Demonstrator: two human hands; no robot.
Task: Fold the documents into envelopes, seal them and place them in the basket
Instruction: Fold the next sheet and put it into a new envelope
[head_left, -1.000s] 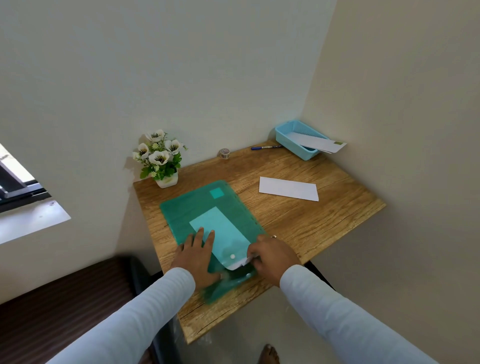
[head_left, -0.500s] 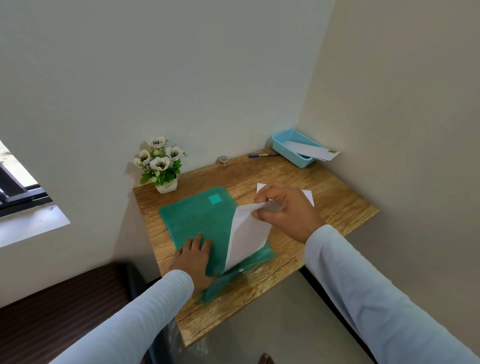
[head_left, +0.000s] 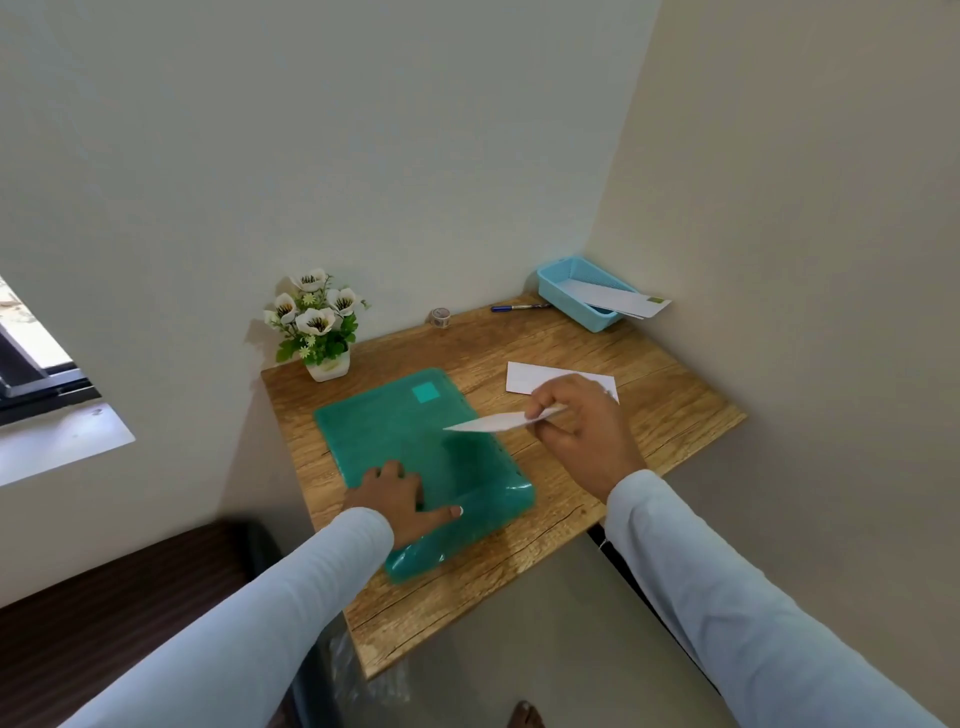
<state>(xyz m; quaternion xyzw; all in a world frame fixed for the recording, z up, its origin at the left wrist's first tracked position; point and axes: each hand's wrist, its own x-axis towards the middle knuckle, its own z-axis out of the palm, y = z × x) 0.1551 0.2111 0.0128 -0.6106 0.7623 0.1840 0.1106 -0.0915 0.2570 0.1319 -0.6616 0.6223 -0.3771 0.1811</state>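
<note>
Right hand pinches white paper sheet by edge, up over green folder. Left hand lies open on folder, pressing. Paper light, thin, floppy, bends easy: hold near corners, both hands. Envelope lies on tabletop.

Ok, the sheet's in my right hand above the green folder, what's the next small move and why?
Probably lay the sheet on the bare desk and bring the left hand over to fold it. The right hand pinches it by one edge in the air, the left hand just rests on the green folder, and the envelope lying beyond looks too narrow for an unfolded sheet.
</note>
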